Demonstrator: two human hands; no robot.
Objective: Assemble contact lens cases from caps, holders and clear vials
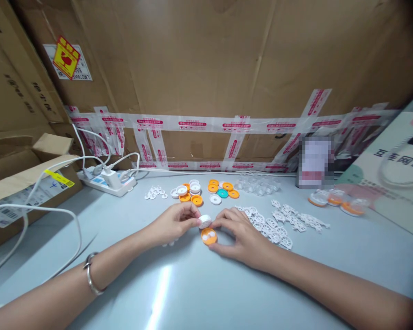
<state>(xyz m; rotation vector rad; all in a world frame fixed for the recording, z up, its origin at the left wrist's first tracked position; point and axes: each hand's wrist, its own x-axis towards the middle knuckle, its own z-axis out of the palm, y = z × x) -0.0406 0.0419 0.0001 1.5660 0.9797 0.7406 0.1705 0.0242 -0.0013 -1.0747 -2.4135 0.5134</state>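
My left hand (175, 223) pinches a small round white plastic part (204, 222) between thumb and fingers. Just below that part, an orange round cup (209, 243) with small white pieces inside rests near the table surface. My right hand (239, 233) curls its thumb and fingers around the orange cup's right side. Some small white pieces (170, 243) lie partly hidden under my left wrist. Beyond the hands are white and orange round caps (197, 200), and beside them orange, white and teal rings (222, 193).
White spoked plastic pieces (271, 229) spread to the right, with clear domes (258, 183) behind. Finished-looking orange-based domes (352, 207) sit far right by a leaning printed sheet (392, 169). A power strip (113, 183) with white cables and an open carton (30, 192) stand left.
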